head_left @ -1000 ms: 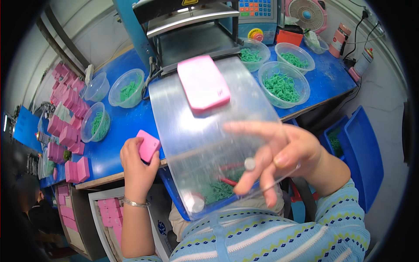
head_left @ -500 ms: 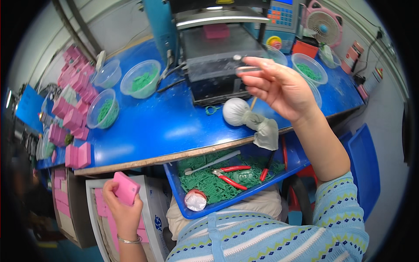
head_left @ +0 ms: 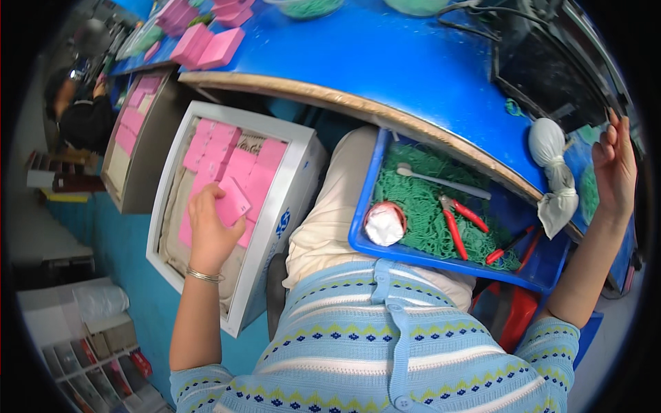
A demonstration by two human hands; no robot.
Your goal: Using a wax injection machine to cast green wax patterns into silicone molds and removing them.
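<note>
My left hand (head_left: 210, 224) is closed on a pink block (head_left: 236, 201). It is low over a white-rimmed box (head_left: 311, 141), where several pink blocks (head_left: 265, 160) lie side by side. Whether the held block touches those below, I cannot tell. At the far right my right hand (head_left: 616, 168) is raised beside the dark machine (head_left: 551, 76), fingers curled close together. Anything between them is too small or hidden to make out. Left of that hand, at the table edge, lies a white cloth pouch (head_left: 549, 148) tied at the middle.
A blue tray (head_left: 359, 224) at my lap holds green stringy pieces (head_left: 423, 224), red-handled cutters (head_left: 454, 237), a white brush (head_left: 447, 182) and a round tub (head_left: 385, 224). Pink blocks (head_left: 206, 47) stand on the blue table (head_left: 385, 69). Another person (head_left: 86, 120) is at far left.
My view has swung down and left. My left hand has brought the pink block over the box of blocks. My right hand now appears at the far right edge of the view.
</note>
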